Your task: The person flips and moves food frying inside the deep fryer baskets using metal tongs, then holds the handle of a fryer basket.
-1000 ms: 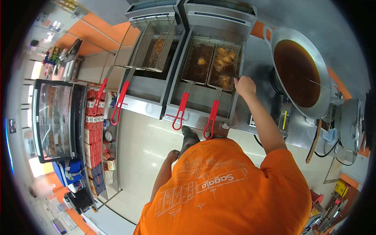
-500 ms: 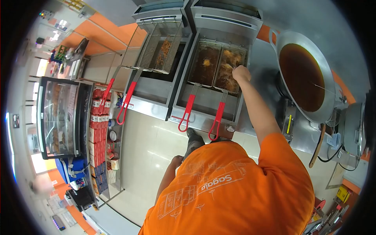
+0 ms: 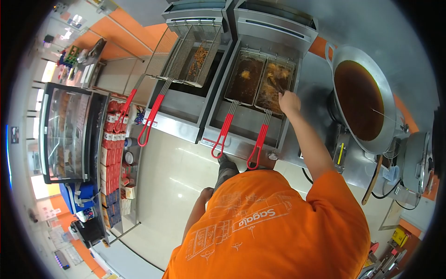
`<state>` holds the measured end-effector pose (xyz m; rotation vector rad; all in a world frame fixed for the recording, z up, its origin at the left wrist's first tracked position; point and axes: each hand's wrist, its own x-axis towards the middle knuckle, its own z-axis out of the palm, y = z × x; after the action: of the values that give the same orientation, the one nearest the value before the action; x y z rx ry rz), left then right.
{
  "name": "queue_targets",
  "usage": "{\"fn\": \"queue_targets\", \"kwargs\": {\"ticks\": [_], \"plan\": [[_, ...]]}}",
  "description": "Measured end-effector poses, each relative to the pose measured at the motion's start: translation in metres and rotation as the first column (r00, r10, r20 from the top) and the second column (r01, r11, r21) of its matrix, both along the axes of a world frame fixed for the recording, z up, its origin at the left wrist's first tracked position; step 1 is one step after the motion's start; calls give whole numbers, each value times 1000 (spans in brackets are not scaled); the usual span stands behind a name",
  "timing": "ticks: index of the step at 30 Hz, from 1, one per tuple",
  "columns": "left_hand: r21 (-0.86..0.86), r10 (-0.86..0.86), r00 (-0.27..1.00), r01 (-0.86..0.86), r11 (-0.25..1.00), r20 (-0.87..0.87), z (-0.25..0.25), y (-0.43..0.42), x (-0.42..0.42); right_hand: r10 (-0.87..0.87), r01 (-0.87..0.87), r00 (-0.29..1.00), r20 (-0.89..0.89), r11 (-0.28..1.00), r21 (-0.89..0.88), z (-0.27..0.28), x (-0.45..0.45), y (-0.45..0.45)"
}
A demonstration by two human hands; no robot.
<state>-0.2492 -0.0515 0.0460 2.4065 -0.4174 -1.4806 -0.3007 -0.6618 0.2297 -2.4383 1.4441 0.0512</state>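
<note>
My right hand is closed round a dark utensil, whose far end reaches into the right fryer basket. Golden pieces of food lie in bubbling oil there. Beside it, the left basket of the same fryer holds one small golden piece in dark oil. Both baskets have red handles pointing towards my body. My left hand hangs low by my thigh, away from the fryer, and its fingers are too hidden to read.
Raised baskets with brown crumbs sit over the left fryer. To the right stands a wide pan of brown liquid, with a wooden handle nearby. A glass display case and shelves of red boxes are at the left.
My right hand has moved from the right basket's edge over the basket and back towards its near right side. The dark utensil now shows in the oil. The view has shifted slightly.
</note>
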Motion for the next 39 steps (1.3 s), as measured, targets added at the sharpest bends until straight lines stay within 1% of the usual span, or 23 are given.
{"fn": "queue_targets", "kwargs": {"ticks": [2, 5, 8, 11, 14, 16, 17, 19, 23, 26, 29, 33, 35, 36, 39], "plan": [[23, 50, 999, -50, 998, -14, -9, 2, 1, 65, -65, 998, -1, 996, -55, 2, -9, 8], [35, 94, 995, -92, 995, -41, -14, 2, 5, 95, -97, 995, -21, 993, -74, 3, -17, 19], [49, 126, 990, -124, 991, -58, 7, -11, 9, 81, -83, 996, -43, 996, -38, 10, -22, 24], [80, 126, 991, -121, 989, -50, 26, -20, 13, 5, -5, 999, -48, 1000, -7, 36, -23, 30], [74, 103, 994, -100, 992, -44, 23, -14, 15, -98, 101, 993, -61, 994, 43, 50, -22, 24], [42, 99, 994, -97, 994, -53, -12, 14, 14, -191, 194, 981, -39, 979, 67, 49, -20, 12], [45, 124, 992, -122, 992, -37, -29, 29, 11, -237, 239, 971, -29, 968, 79, 49, -17, 5], [51, 135, 990, -133, 990, -38, -38, 40, 4, -265, 266, 964, -18, 961, 75, 39, -7, -8], [69, 140, 989, -136, 988, -51, -28, 35, -1, -313, 314, 949, -29, 947, 74, 36, 15, -20], [60, 135, 989, -132, 989, -55, -20, 29, -2, -346, 356, 934, -87, 919, 171, 9, 35, -41], [51, 139, 988, -136, 989, -65, -16, 22, -1, -373, 377, 926, -60, 906, 191, 4, 52, -47], [38, 139, 987, -136, 990, -83, -15, 11, 3, -366, 372, 928, -66, 909, 188, -18, 61, -55], [37, 147, 985, -144, 989, -91, -17, 9, 4, -356, 359, 933, -43, 923, 142, -22, 58, -55], [37, 149, 984, -146, 989, -95, -17, 7, 4, -348, 349, 937, -35, 929, 118, -22, 56, -54], [44, 161, 982, -157, 987, -100, -21, 10, 0, -357, 370, 928, -104, 915, 160, 16, 50, -36]]}}
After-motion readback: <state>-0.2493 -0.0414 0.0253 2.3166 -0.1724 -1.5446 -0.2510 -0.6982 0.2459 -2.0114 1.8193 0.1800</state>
